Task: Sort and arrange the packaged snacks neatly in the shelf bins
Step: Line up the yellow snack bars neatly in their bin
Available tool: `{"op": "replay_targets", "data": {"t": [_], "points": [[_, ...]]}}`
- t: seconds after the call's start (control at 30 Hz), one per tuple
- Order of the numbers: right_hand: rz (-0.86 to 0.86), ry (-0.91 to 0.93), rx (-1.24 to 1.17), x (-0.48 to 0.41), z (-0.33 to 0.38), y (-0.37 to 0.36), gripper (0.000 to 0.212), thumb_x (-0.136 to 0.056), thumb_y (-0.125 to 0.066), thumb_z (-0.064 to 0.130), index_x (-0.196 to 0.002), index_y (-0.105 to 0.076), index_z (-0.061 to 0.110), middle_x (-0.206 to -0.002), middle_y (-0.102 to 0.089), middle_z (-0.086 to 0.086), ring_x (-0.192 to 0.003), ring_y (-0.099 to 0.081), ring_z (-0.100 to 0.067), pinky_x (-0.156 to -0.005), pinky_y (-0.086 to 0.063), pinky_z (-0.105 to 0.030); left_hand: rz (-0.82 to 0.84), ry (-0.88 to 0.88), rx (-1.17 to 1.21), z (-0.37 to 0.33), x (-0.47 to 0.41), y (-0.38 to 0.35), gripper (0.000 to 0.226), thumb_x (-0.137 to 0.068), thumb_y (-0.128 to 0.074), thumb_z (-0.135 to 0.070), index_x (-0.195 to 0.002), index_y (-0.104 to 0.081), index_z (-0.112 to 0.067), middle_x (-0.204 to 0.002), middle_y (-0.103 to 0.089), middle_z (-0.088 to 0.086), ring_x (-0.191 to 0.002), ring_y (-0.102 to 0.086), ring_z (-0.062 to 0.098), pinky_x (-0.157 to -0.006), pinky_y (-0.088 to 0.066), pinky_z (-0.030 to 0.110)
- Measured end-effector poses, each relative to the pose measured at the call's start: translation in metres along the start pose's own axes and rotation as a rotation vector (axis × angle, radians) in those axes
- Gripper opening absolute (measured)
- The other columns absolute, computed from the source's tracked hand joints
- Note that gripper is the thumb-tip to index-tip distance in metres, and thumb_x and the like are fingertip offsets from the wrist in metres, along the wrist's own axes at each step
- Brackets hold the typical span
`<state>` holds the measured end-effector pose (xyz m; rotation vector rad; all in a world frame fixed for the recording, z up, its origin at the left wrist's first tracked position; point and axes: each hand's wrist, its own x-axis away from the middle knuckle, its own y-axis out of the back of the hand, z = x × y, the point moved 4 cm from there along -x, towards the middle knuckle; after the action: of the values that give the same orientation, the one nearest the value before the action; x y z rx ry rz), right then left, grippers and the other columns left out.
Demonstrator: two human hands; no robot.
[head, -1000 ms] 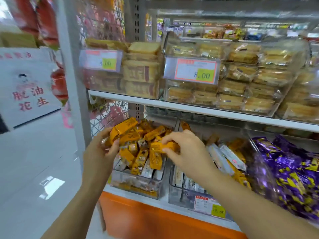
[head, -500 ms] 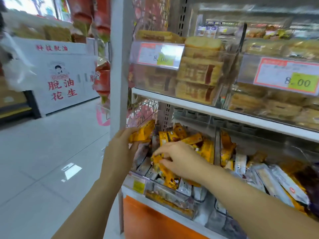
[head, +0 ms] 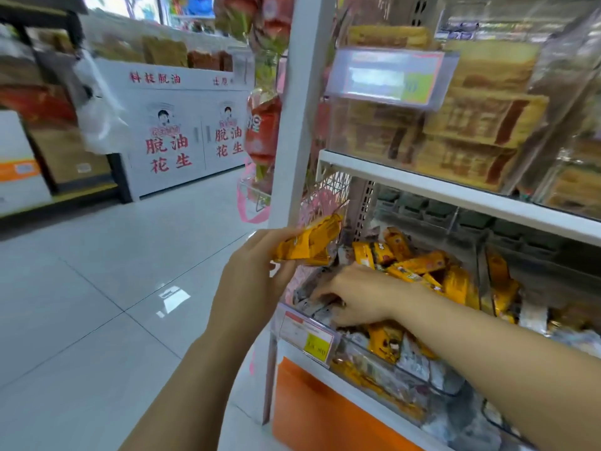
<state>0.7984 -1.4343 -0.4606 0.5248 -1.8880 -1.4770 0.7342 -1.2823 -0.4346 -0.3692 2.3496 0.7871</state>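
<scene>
My left grip [head: 253, 278] clasps yellow snack packets [head: 309, 247] mid-length, probably light, crinkly and slippery; my right grip [head: 357, 296] reaches into the clear shelf bin [head: 367, 359], and I cannot tell if it holds anything.

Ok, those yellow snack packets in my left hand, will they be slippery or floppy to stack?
Probably light: the left hand holds several yellow snack packets at once. Their glossy wrappers look slippery, so a stack may slide. They jut out unbent, so likely fairly stiff.
</scene>
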Motion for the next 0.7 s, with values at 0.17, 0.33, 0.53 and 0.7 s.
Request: {"op": "replay_targets", "data": {"t": [0.17,0.33,0.53,0.7], "points": [[0.061,-0.001,0.06,-0.013,-0.007,-0.004,0.079,-0.072,-0.071,0.043,-0.14,-0.032,0.033,-0.136,-0.05,0.004,-0.121,-0.046,-0.023,-0.099,-0.027,-0.04,0.014,-0.007,-0.012,0.002,-0.002,0.002,0.033,-0.085,-0.066,-0.028,-0.108,-0.053,-0.047,-0.099,-0.06,-0.016,-0.085,-0.058,0.004,-0.077,-0.055,0.026],[-0.088,0.019,-0.063,-0.01,-0.008,0.002,0.075,-0.068,-0.073,0.038,-0.134,-0.04,0.031,-0.126,-0.055,0.002,-0.109,-0.052,-0.02,-0.088,-0.039,-0.032,0.003,-0.048,0.03,-0.002,-0.002,0.004,0.028,-0.081,-0.056,-0.042,-0.109,-0.053,-0.046,-0.1,-0.062,-0.015,-0.087,-0.06,0.008,-0.077,-0.056,0.031],[-0.411,-0.055,-0.498,0.033,-0.015,0.016,0.07,-0.069,-0.078,0.033,-0.13,-0.046,0.024,-0.123,-0.05,0.008,-0.112,-0.043,-0.009,-0.091,-0.037,-0.02,-0.119,-0.089,0.07,-0.008,-0.005,0.012,0.03,-0.082,-0.058,-0.037,-0.107,-0.051,-0.051,-0.1,-0.056,-0.027,-0.089,-0.058,0.001,-0.076,-0.052,0.014],[-0.672,-0.157,-0.795,0.09,-0.016,0.023,0.064,-0.073,-0.078,0.034,-0.123,-0.04,0.046,-0.125,-0.051,0.024,-0.115,-0.047,0.007,-0.093,-0.039,-0.018,-0.099,-0.087,0.084,-0.013,0.0,-0.001,0.034,-0.085,-0.066,-0.025,-0.108,-0.054,-0.046,-0.098,-0.058,-0.021,-0.084,-0.059,0.004,-0.073,-0.054,0.02]]}}
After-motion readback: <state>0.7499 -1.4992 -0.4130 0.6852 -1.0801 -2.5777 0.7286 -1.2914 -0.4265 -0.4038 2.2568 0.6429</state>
